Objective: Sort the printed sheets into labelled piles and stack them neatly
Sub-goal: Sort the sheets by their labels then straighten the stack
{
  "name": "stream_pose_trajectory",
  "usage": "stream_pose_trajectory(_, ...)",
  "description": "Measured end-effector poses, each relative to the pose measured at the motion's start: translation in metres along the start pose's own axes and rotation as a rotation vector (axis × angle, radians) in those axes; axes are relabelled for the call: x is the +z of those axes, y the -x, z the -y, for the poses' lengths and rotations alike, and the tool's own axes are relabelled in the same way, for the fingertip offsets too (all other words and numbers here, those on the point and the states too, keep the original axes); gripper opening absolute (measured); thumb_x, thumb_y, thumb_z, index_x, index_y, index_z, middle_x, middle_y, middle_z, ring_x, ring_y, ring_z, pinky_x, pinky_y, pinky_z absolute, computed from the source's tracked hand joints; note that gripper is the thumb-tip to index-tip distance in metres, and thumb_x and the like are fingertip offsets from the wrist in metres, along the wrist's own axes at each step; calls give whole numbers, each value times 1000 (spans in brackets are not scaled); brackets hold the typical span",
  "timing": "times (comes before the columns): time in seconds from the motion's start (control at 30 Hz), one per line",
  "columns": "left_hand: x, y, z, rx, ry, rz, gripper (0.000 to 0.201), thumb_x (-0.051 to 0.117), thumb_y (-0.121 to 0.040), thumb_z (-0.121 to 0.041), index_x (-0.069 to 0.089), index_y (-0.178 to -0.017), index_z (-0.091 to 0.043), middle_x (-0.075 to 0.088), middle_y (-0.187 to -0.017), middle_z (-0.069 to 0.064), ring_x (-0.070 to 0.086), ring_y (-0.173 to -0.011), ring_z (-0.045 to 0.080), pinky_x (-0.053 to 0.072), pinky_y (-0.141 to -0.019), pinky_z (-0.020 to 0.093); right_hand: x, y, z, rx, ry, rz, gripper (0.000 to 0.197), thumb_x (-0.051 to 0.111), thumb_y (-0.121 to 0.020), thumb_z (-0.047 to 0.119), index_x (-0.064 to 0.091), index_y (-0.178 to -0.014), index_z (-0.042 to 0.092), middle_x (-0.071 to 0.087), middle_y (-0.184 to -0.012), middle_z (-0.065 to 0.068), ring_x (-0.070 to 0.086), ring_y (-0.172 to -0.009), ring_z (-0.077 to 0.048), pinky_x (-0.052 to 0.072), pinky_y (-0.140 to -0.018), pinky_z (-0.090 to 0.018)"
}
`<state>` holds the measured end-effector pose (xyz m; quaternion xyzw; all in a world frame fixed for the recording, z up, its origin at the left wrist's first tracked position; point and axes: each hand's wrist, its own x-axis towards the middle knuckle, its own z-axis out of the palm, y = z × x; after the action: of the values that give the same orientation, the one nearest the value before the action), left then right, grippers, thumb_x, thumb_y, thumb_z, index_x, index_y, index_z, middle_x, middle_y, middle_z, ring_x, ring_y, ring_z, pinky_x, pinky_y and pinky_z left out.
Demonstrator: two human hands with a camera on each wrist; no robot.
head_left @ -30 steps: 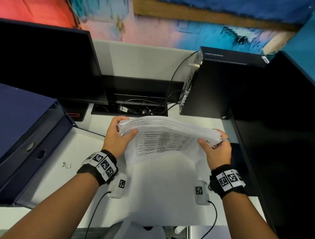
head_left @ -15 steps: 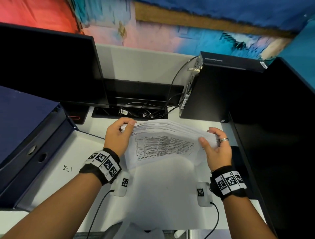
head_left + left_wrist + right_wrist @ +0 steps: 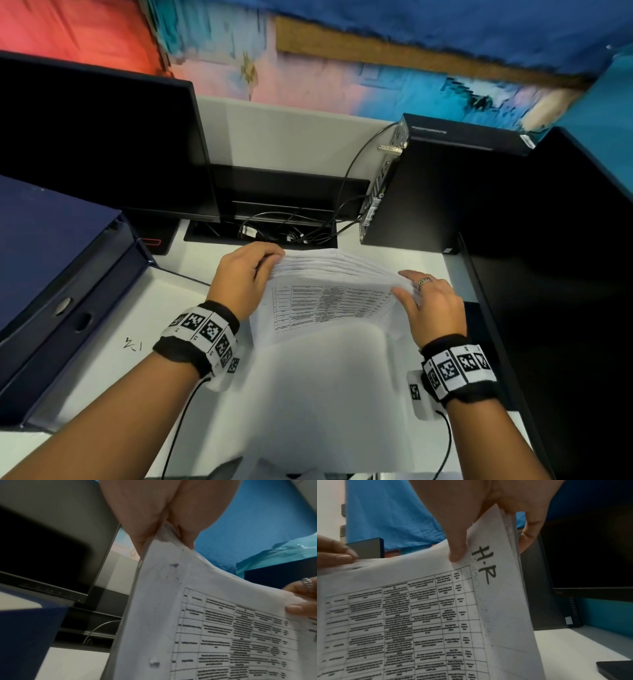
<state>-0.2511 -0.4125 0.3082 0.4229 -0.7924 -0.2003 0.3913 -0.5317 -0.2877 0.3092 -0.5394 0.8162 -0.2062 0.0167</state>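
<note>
So this looks like the squaring-up step to me: the whole stack of sheets (image 3: 329,291) is held up on edge over the white desk (image 3: 102,329), roughly dead centre of the head view, with the printed table facing the person. Left hand (image 3: 245,277) has the stack's 9 o'clock edge, fingers curled over the top and thumb behind, and in the left wrist view the paper edge sits pinched right between thumb and fingers. Right hand (image 3: 433,303), the one with the ring (image 3: 424,281), pinches the 3 o'clock edge, thumb on the front page and fingers round the back. The right wrist view shows a handwritten "H.P" mark (image 3: 485,564) on the front sheet's margin, so my guess is that's the label for whichever pile this belongs to. The sheet edges at 12 o'clock are fanned out, not flush, so the next move probably needs a tap or two on the desk to line them up, then laying the stack flat. Both forearms come in from 6 o'clock, wrists cocked up. Blue binders (image 3: 58,274) sit at 9 o'clock, the monitor (image 3: 102,144) at 11, the computer box (image 3: 428,192) at 1.
</note>
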Motion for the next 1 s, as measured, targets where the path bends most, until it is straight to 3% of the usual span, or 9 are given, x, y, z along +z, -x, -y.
stream_pose_trajectory(0.13, -8, -2, -12, -91, -164, 330, 35, 65, -88, -46, 50, -118, -35, 61, -101, -18, 62, -81, 11, 56, -72, 34, -1, -3, -6, 8, 6, 29, 19, 58, -94, 35, 65, -104, 20, 68, -96, 3, 59, -96, -23, 51, -84, -38)
stream_pose_trajectory(0.2, -9, -8, -17, -71, -426, 503, 50, 65, -89, -44, 39, -131, -38, 65, -107, -15, 65, -83, 16, 56, -72, 33, -2, -5, -4, 24, -5, 75, 15, 56, -96, 34, 62, -100, 20, 63, -83, 3, 60, -89, -22, 50, -72, -32)
stream_pose_trajectory(0.33, -17, -17, -25, 34, -637, 430, 28, 56, -96, -27, 51, -124, -31, 70, -104, -4, 68, -85, 23, 52, -65, 32, -16, -2, -2, 2, -17, 77, 15, 58, -95, 34, 61, -98, 20, 62, -77, 3, 57, -74, -20, 44, -64, -26)
stream_pose_trajectory(0.5, -18, -10, -29, 6, -638, 631, 48, 58, -93, -38, 34, -134, -32, 63, -118, -4, 63, -101, 23, 55, -76, 39, -18, 6, -4, 30, 62, 197, 13, 59, -93, 36, 59, -101, 26, 65, -86, 6, 63, -81, -20, 55, -67, -34)
stream_pose_trajectory(0.67, 15, -22, -55, 118, -710, 641, 43, 51, -95, -49, 39, -128, -25, 66, -107, -2, 64, -98, 25, 50, -73, 39, -25, 0, 13, -62, 59, 112, 13, 57, -95, 30, 59, -87, 21, 55, -74, 7, 58, -70, -21, 44, -58, -27)
stream_pose_trajectory(0.77, 23, -32, -73, 124, -571, 561, 22, 48, -99, -41, 48, -113, -23, 61, -82, -2, 65, -78, 26, 43, -61, 33, -39, -8, 27, -142, -29, -134, 18, 60, -92, 27, 66, -106, 17, 63, -101, 0, 60, -98, -26, 44, -79, -28)
stream_pose_trajectory(0.87, 8, -41, -56, -43, -245, 425, 15, 62, -93, -36, 60, -104, -25, 61, -77, -7, 60, -73, 22, 49, -68, 34, -43, -10, 25, 56, -228, -474, 86, 77, -76, 29, 33, -147, 14, 28, -153, -7, 27, -139, -22, 27, -114, -32)
stream_pose_trajectory(0.93, -6, -42, -43, -203, 89, 358, 20, 72, -88, -27, 69, -107, -23, 73, -90, -5, 68, -84, 19, 54, -80, 36, -37, -9, 23, 278, -465, -438, 116, 87, -68, 25, 10, -154, 14, 12, -159, -6, 18, -143, -14, 20, -118, -31)
stream_pose_trajectory(1.0, -15, -37, -41, -349, 402, 299, 18, 73, -87, -18, 72, -105, -19, 77, -93, -3, 73, -86, 14, 56, -76, 31, -28, -9, 25, 358, -889, -223, 110, 85, -70, 12, 14, -153, 17, 36, -150, -1, 40, -131, 2, 33, -112, -24)
